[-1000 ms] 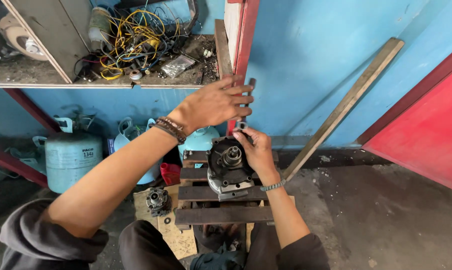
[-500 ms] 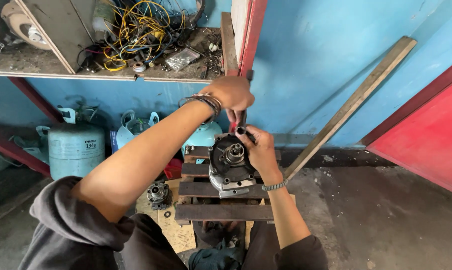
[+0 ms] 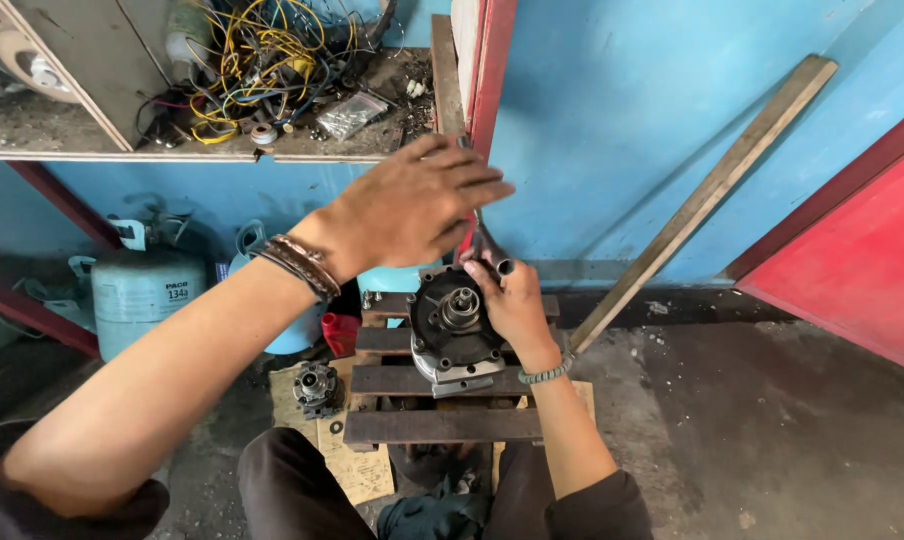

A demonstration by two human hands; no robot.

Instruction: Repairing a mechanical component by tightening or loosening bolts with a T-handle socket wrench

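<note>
This is a small repair workshop, seemingly for vehicle cooling parts. A dusty metal shelf (image 3: 122, 155) on the blue-painted wall (image 3: 612, 120) carries a tangle of yellow and black wires (image 3: 257, 60) and loose hardware. Pale blue refrigerant gas cylinders (image 3: 142, 295) stand on the stained concrete floor (image 3: 772, 430) below it. A round black-faced metal compressor (image 3: 454, 325) sits on a low wooden slat stand (image 3: 432, 425), with a smaller dismantled metal part (image 3: 315, 385) on greasy cardboard (image 3: 357, 465) beside it.
</note>
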